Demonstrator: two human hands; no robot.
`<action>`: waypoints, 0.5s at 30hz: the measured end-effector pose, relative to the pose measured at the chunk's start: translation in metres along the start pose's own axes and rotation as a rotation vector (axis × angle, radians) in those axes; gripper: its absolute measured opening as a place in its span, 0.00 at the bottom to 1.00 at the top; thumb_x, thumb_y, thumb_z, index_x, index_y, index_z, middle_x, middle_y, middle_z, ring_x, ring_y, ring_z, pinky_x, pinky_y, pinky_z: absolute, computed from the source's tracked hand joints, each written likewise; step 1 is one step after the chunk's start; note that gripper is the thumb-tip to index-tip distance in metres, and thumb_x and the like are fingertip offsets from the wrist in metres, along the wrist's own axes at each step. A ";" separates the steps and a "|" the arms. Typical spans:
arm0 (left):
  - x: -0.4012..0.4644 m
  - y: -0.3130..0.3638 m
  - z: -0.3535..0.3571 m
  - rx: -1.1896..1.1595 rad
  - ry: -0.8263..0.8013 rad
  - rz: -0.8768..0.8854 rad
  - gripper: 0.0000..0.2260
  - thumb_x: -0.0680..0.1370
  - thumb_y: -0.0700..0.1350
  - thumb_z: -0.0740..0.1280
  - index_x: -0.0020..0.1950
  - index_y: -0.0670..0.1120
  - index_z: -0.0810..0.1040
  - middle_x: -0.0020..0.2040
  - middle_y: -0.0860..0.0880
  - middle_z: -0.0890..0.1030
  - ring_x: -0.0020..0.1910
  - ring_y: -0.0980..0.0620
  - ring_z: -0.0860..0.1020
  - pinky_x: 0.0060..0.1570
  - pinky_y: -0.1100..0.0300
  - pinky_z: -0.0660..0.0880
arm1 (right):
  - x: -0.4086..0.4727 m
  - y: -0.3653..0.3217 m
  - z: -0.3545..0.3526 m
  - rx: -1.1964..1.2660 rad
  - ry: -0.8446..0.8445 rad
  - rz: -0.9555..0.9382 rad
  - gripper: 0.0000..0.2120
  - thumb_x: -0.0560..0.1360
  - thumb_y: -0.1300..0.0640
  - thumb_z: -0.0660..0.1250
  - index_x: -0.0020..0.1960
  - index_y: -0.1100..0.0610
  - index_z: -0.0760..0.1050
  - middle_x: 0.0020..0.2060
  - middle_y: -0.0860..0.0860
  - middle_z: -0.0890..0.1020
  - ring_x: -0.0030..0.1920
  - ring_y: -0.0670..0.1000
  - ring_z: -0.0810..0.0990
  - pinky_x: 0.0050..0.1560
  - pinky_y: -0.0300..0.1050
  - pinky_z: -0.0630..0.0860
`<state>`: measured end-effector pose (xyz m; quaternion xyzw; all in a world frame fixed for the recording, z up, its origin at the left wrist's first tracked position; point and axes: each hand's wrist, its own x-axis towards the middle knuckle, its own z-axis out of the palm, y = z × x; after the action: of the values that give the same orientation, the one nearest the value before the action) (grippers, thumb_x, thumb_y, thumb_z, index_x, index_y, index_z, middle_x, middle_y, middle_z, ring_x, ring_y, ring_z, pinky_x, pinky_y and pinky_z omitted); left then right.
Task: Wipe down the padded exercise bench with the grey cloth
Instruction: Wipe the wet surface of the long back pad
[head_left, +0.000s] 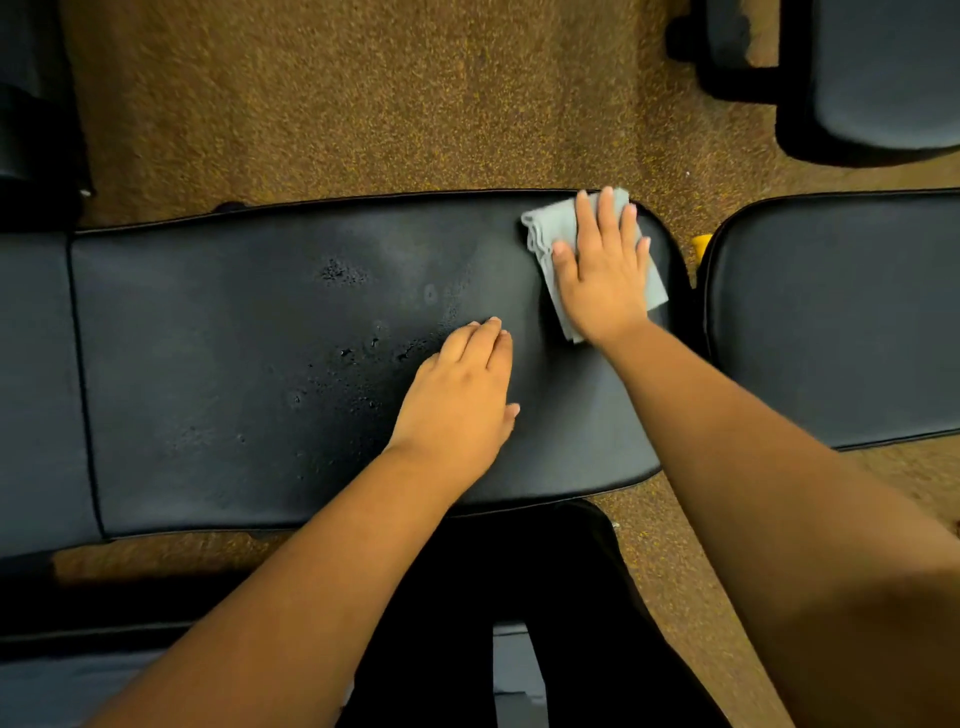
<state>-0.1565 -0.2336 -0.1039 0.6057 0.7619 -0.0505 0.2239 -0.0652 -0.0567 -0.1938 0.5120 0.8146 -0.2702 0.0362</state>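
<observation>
The black padded bench (218, 364) runs left to right across the middle of the view. Wet droplets and smears mark its centre. A folded grey cloth (550, 223) lies at the pad's far right corner. My right hand (605, 275) presses flat on the cloth, fingers spread and pointing away from me. My left hand (460, 395) rests palm down on the bare pad, just left of the cloth, fingers together and holding nothing.
A second black pad (841, 322) sits right of the bench across a narrow gap with a yellow part (701, 243). Another padded seat (883, 78) stands at the top right. Speckled brown floor (363, 104) surrounds everything. My dark-trousered legs (519, 597) are against the near edge.
</observation>
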 end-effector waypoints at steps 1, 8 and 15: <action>-0.002 -0.003 -0.004 -0.007 0.038 -0.005 0.30 0.75 0.54 0.69 0.73 0.42 0.67 0.74 0.45 0.66 0.70 0.46 0.66 0.61 0.53 0.71 | 0.009 -0.006 -0.002 0.002 0.002 0.020 0.28 0.83 0.45 0.49 0.80 0.52 0.49 0.80 0.54 0.48 0.79 0.60 0.43 0.75 0.63 0.43; -0.030 -0.042 -0.020 -0.023 0.234 -0.199 0.25 0.73 0.52 0.70 0.68 0.43 0.74 0.69 0.45 0.72 0.66 0.44 0.68 0.56 0.45 0.72 | -0.037 -0.034 0.017 -0.027 0.000 -0.101 0.30 0.81 0.43 0.47 0.80 0.55 0.50 0.80 0.56 0.50 0.78 0.62 0.46 0.74 0.64 0.46; -0.053 -0.066 -0.017 -0.027 0.218 -0.297 0.26 0.74 0.52 0.70 0.69 0.44 0.72 0.71 0.44 0.70 0.72 0.42 0.64 0.64 0.42 0.67 | -0.112 -0.035 0.040 -0.032 -0.094 -0.270 0.29 0.82 0.42 0.46 0.80 0.52 0.49 0.80 0.53 0.49 0.79 0.59 0.43 0.75 0.63 0.45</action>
<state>-0.2150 -0.2927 -0.0802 0.4852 0.8634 -0.0066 0.1381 -0.0503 -0.1784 -0.1761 0.3839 0.8777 -0.2833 0.0458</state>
